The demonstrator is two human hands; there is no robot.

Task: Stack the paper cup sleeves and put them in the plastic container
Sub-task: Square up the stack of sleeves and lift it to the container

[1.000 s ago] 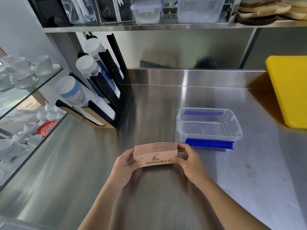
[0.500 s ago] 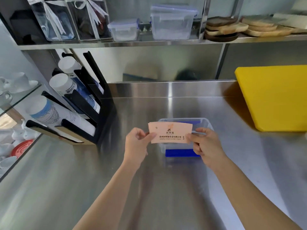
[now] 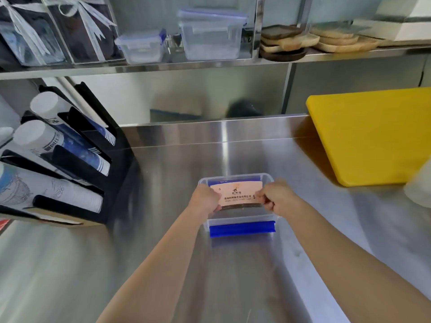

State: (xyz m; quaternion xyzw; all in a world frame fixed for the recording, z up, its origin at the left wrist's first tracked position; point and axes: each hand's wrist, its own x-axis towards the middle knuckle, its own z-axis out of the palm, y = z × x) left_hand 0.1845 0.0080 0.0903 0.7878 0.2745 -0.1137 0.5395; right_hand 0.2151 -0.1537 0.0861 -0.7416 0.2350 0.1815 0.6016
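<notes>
Held by both ends over the open top of the clear plastic container with blue clips (image 3: 241,223): a stack of pale pink paper cup sleeves (image 3: 238,196). Left hand (image 3: 205,198) closed around one end, right hand (image 3: 276,198) pinched tight on the other. Yellow cutting board (image 3: 370,136) far right of the container.

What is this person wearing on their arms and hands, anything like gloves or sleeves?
Nothing that shows. The left hand and right hand are bare, with no gloves, rings or watch visible, and both forearms are uncovered up to the picture's bottom edge, with no sleeve in view.
</notes>
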